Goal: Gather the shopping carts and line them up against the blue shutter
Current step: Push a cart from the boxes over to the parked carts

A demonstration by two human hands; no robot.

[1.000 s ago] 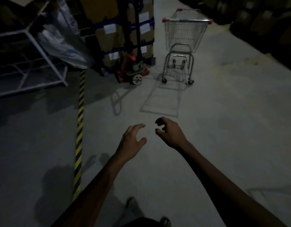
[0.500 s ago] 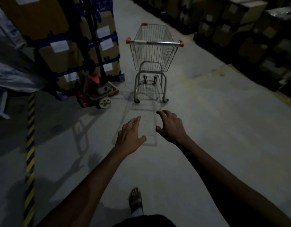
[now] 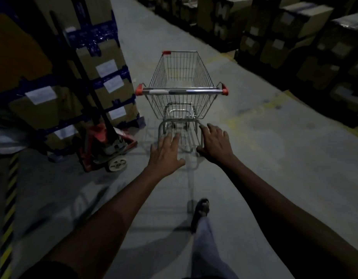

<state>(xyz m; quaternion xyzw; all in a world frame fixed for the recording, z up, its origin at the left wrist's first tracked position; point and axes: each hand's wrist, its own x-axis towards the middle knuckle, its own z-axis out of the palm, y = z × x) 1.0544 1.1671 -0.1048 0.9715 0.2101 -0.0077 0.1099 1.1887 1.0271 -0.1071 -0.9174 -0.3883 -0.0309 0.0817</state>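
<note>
A single wire shopping cart [image 3: 181,83] with an empty basket stands in the dim warehouse aisle straight ahead, its chrome handle bar [image 3: 182,91] with red end caps facing me. My left hand [image 3: 166,153] and my right hand [image 3: 215,142] are stretched out below and short of the handle, fingers spread, holding nothing. They overlap the cart's lower frame in the picture but do not touch the bar. No blue shutter is in view.
A red pallet jack [image 3: 105,150] under a tall pallet of taped cardboard boxes [image 3: 77,77] stands close left of the cart. Stacked boxes [image 3: 295,37] line the right side. A yellow-black floor stripe [image 3: 8,208] runs at far left. My foot [image 3: 201,210] steps forward.
I have walked toward the cart, which now looms much nearer and larger. Both hands have risen and opened wider, closing in on the handle.
</note>
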